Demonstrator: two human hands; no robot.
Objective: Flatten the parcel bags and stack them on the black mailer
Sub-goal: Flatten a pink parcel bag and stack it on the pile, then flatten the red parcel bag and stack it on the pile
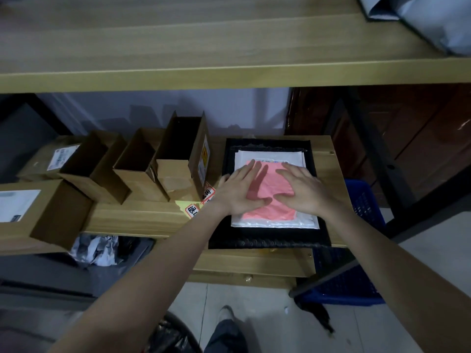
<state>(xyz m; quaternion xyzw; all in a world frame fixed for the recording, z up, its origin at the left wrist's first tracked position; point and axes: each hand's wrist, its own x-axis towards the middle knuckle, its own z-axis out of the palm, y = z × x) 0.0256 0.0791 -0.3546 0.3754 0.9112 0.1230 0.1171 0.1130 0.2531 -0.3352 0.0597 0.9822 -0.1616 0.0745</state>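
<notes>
Both hands, left (240, 189) and right (304, 188), press flat (fingers straight) on a pink bag (270, 200), seemingly topping the black mailer (267, 240).

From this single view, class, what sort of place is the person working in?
Probably a parcel packing or returns area: open cardboard boxes with shipping labels line a wooden shelf, and both hands press a pink parcel bag flat on a black mailer.

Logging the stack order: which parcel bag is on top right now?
The pink bag, under both flat hands, left hand and right hand; the white bags lie beneath it.
</notes>
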